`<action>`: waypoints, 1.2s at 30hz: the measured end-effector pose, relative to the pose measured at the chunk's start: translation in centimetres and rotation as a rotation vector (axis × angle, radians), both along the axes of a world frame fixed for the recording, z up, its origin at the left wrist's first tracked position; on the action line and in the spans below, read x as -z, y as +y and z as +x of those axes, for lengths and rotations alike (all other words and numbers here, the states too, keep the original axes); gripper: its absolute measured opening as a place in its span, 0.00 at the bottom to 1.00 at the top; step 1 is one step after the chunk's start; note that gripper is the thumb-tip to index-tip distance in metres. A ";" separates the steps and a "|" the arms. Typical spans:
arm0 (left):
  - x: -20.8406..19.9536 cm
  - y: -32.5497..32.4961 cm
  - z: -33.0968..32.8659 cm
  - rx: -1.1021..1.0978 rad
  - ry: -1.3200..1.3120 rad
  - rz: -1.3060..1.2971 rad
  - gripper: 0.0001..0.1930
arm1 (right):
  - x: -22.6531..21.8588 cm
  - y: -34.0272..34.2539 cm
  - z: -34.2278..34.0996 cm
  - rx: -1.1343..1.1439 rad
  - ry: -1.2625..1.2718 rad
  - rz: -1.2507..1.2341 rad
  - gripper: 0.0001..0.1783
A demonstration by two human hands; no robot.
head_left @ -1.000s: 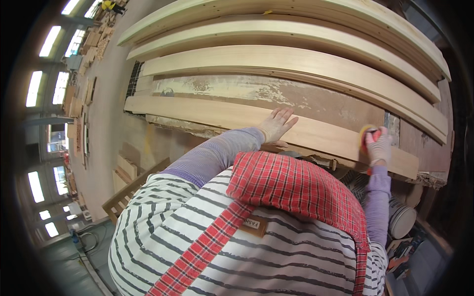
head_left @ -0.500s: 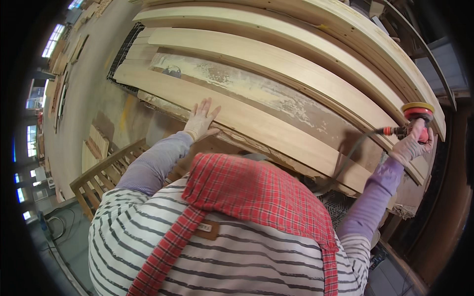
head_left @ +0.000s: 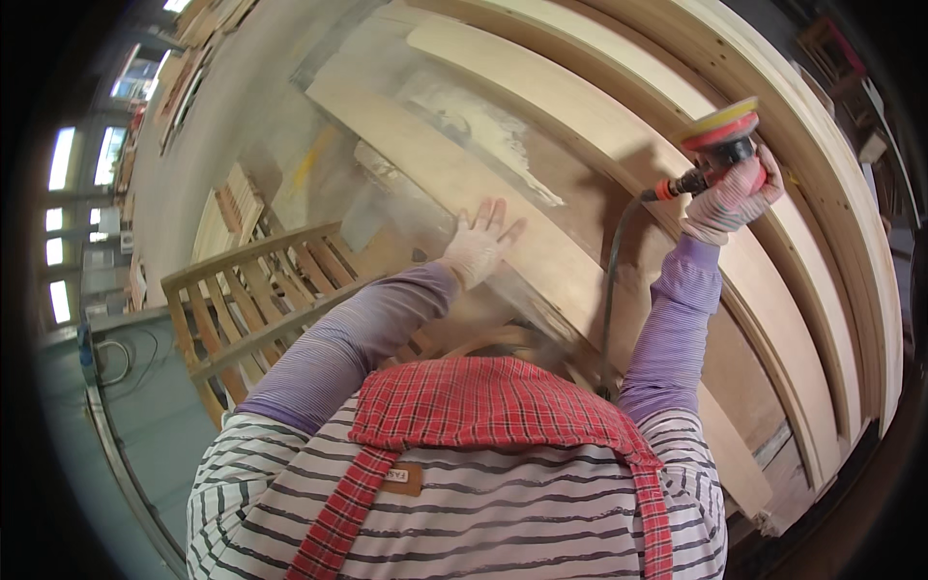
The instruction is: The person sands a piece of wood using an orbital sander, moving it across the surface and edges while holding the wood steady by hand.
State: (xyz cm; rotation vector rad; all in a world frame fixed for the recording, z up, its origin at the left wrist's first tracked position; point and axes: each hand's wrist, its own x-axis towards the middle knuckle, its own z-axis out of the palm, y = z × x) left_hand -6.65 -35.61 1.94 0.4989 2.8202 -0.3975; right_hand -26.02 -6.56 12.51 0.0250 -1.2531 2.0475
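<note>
My left hand (head_left: 480, 246), in a pale glove, lies with fingers spread on the near edge of a long light wooden board (head_left: 541, 242). Held up over the boards, my right hand (head_left: 733, 201) is wrapped round a red hand-held sander (head_left: 725, 159). Its round yellow-rimmed pad (head_left: 717, 121) is tilted and faces up and away, off the wood. A dark air hose (head_left: 613, 280) runs from an orange-red fitting on the sander down past the near board. Behind that board, the worn worktop (head_left: 580, 208) shows pale patches.
Several more long boards (head_left: 580, 106) lie side by side beyond the near one. A slatted wooden pallet (head_left: 251, 300) stands at the left, with a stack of light wood pieces (head_left: 224, 217) behind it. Haze hangs over the far left end of the boards.
My view has turned rightward along the boards. The sander has been raised, its pad now tilted, and it sits closer to my left hand. My left hand stays spread on the board.
</note>
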 end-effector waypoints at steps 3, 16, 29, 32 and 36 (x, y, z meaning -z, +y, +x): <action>-2.8 1.1 -1.1 -0.052 -0.150 0.036 0.50 | -2.0 -5.9 -2.2 -0.125 0.065 -0.077 0.18; -3.7 -0.5 -2.1 0.003 -0.167 0.123 0.51 | -6.0 1.1 8.7 -0.442 -0.583 0.378 0.37; -1.9 -1.8 -4.9 0.281 -0.177 0.270 0.55 | -8.0 18.9 21.2 0.165 -0.773 0.608 0.43; -1.8 -1.7 -4.8 0.275 -0.166 0.221 0.57 | -7.5 20.0 19.6 0.355 -0.518 0.289 0.43; -2.4 -0.1 -5.3 0.256 -0.215 0.122 0.61 | -5.1 19.6 17.9 0.557 -0.373 0.171 0.41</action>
